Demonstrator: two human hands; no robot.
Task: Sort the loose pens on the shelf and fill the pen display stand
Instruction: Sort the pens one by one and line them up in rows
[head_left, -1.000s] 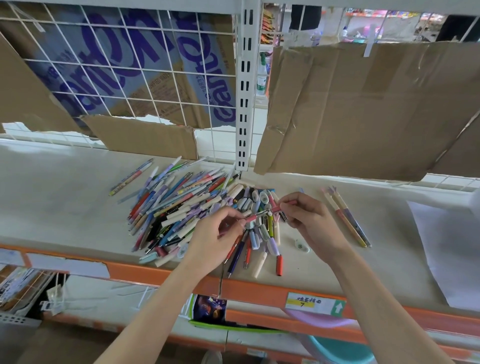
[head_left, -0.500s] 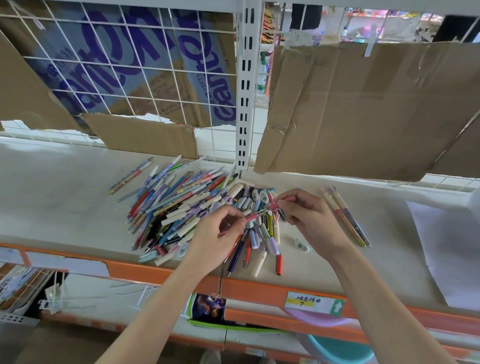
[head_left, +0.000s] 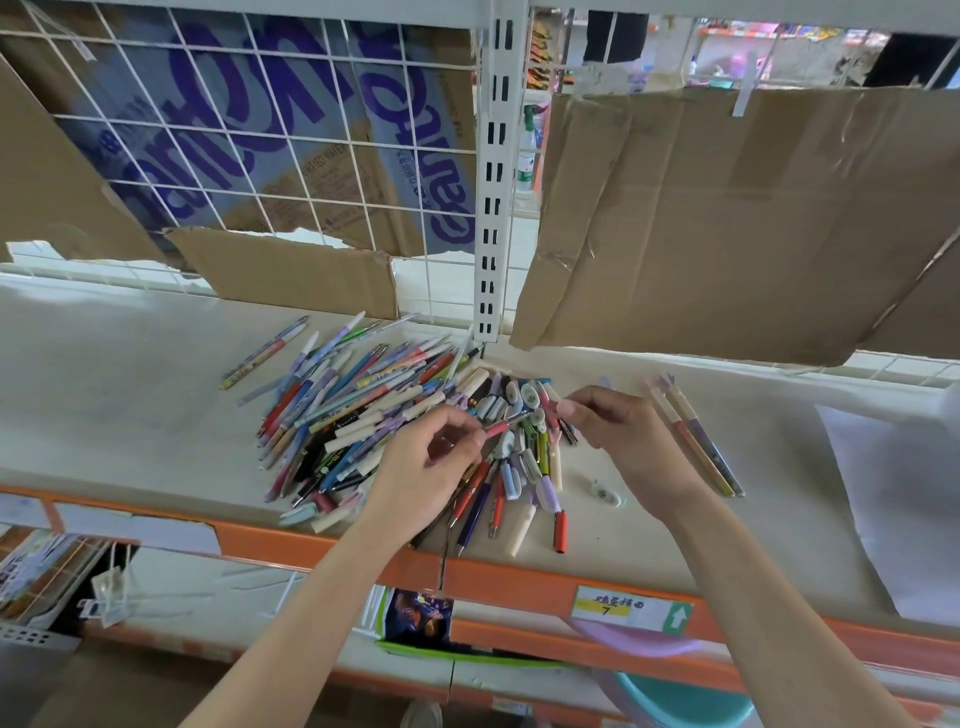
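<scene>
Pens (head_left: 374, 415) lie heaped on the pale shelf (head_left: 130, 395), just in front of the white upright post (head_left: 493, 182). My left hand (head_left: 431, 467) pinches a pink pen (head_left: 501, 427) by its end, fingers curled, above the pile. My right hand (head_left: 623, 436) holds a small pink cap (head_left: 565, 409) between thumb and fingertip, just apart from the pen's tip. Three long pens (head_left: 696, 441) lie separately to the right.

Shelf label (head_left: 631, 608) reads "7"; characters above unclear.
</scene>
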